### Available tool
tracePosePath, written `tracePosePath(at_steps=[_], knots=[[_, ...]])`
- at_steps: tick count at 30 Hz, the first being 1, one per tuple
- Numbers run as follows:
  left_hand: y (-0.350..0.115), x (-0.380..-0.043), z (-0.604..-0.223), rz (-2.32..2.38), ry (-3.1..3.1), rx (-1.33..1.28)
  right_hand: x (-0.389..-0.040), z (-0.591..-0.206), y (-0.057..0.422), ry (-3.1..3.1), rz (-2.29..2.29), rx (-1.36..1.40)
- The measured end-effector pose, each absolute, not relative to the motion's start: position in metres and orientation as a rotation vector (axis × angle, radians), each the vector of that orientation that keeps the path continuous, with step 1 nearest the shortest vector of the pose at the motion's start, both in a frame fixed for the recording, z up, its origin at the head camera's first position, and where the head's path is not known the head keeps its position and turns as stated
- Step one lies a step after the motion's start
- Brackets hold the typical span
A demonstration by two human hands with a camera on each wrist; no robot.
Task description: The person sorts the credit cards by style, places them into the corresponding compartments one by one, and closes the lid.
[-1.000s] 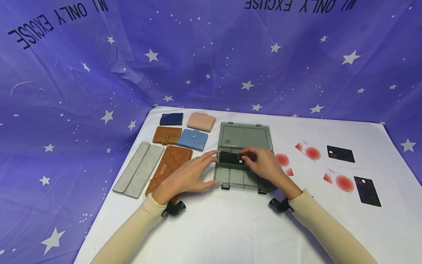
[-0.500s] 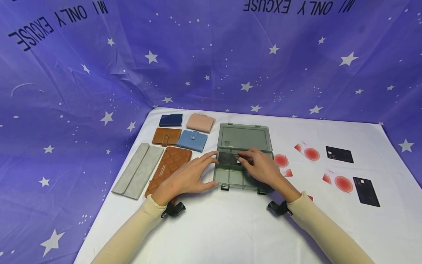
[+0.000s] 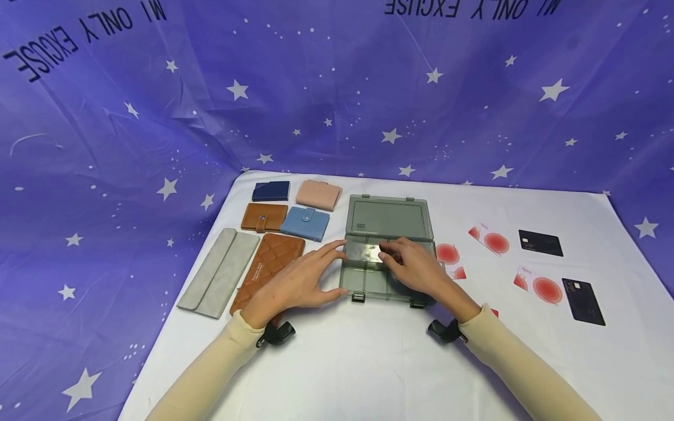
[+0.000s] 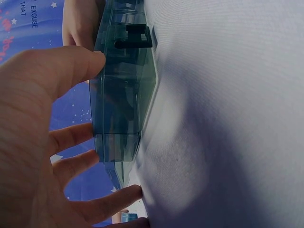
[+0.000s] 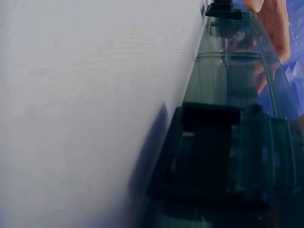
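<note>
A translucent grey-green compartment box (image 3: 376,280) lies with its lid (image 3: 389,216) folded back. In its back row a dark card (image 3: 363,252), now bright with glare, lies across the dividers. My right hand (image 3: 418,266) pinches the card's right end between thumb and curled fingers. At the box's left side, my left hand (image 3: 297,283) is spread, fingertips touching the wall and thumb near the front corner. The left wrist view shows that thumb (image 4: 78,66) against the rim. A dark latch (image 5: 209,152) fills much of the right wrist view, which hides the right fingertips.
To the left lie a grey long wallet (image 3: 218,272), a brown quilted wallet (image 3: 268,263) and several small wallets, among them a blue one (image 3: 306,224) and a pink one (image 3: 318,195). Right of the box are red-patterned cards (image 3: 547,289) and black cards (image 3: 583,301) on white cloth.
The card in my right hand has tilted from dark with visible print to a bright reflection, and the right fingertips shifted slightly left along it. My left hand stays at the box.
</note>
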State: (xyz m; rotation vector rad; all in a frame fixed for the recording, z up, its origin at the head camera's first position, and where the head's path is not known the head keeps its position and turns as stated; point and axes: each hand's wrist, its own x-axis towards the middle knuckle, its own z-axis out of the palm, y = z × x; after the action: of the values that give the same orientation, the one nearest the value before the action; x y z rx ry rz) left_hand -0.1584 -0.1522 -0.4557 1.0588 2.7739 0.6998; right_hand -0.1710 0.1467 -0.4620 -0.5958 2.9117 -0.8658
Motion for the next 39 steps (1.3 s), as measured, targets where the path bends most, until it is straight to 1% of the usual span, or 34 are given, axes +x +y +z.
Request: tracePosePath(at_steps=[6,11,22,31,39], knots=[[-0.152,-0.159,-0.455,0.686,2.771,1.04,-0.171,-0.459,0.151,2.898,-0.893,-0.57],[-0.152,-0.159,-0.456,0.703,2.765,1.047,-0.171,-0.45,0.161,2.865,-1.024,-0.611],[-0.152,-0.159,-0.456,0.721,2.761,1.068,-0.173,-0.441,0.216,2.993,-1.197,-0.598],[-0.152,-0.158,-0.455,0.725,2.76,1.071,-0.178,-0.435,0.276,3.156,-1.151,-0.378],[-0.152,-0.158,-0.455,0.709,2.763,1.069,-0.181,-0.444,0.322,3.169,-1.011,-0.131]])
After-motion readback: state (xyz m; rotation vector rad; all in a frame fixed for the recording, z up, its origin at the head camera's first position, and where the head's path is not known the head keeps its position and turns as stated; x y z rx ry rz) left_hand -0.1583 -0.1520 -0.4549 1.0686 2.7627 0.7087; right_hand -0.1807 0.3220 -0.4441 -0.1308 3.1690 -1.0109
